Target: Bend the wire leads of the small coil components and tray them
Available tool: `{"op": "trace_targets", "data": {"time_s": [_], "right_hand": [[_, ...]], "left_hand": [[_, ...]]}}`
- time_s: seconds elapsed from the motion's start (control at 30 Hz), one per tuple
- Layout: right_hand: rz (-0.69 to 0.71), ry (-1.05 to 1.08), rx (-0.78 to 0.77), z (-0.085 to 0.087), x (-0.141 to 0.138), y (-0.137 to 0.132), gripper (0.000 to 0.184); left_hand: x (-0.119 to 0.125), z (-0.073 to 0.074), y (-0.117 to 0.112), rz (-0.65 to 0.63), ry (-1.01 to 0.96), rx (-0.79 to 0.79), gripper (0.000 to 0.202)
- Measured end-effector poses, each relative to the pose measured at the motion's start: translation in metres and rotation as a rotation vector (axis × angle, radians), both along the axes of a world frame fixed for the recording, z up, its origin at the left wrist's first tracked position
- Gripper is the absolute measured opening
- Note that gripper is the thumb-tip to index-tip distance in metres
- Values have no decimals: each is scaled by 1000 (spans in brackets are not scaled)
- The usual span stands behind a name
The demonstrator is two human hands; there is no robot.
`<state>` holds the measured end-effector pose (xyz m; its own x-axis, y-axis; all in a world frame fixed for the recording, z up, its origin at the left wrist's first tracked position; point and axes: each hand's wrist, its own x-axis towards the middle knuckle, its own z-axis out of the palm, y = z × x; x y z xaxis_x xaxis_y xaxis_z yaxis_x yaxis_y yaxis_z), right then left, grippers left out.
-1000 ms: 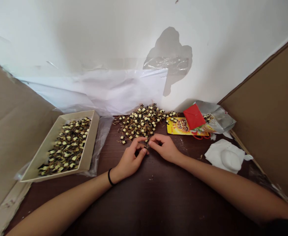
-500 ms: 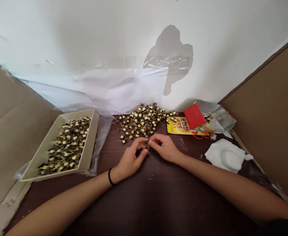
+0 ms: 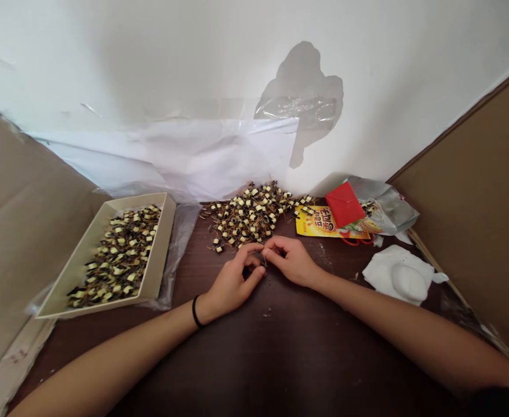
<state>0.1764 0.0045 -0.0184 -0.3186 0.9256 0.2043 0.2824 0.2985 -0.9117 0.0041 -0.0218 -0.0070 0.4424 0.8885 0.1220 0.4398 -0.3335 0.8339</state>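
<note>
My left hand [image 3: 232,282], with a black band at the wrist, pinches a small wire-leaded coil [image 3: 264,263] between thumb and forefinger. My right hand [image 3: 294,263] is closed in a pinch against the same piece, its fingertips meeting those of the left. Most of the coil is covered by fingers; a bit of dark body and thin wire shows. Just behind both hands lies a heap of similar coils [image 3: 248,211], each with a pale yellow band, a dark body and coppery leads.
On the left, a beige tray [image 3: 161,249] holds many more coils, with clear plastic beneath it. To the right lie a yellow packet [image 3: 315,223], a red envelope-like piece [image 3: 345,205], a silver bag [image 3: 393,205], red-handled scissors [image 3: 356,241] and white tissue [image 3: 382,269]. Cardboard walls flank the table.
The fingers have shifted very slightly around the coil, and the view has moved a little. Both hands keep their pinch; the heap and tray look the same.
</note>
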Motion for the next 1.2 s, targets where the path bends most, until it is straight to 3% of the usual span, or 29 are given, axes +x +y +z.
{"op": "trace_targets", "data": {"time_s": [0.37,0.6,0.8,1.2], "right_hand": [[13,35,47,0,1,1,21],[-121,136,29,1,1,-2,15],[6,68,122,4,1,-3,22],[39,134,-38,0,5,4,17]], "left_hand": [[1,0,0,44,-7,-13,36],[2,3,0,89,-67,-26,33],[2,1,1,146,-162,-56,33],[2,1,2,97,-155,-44,32]]}}
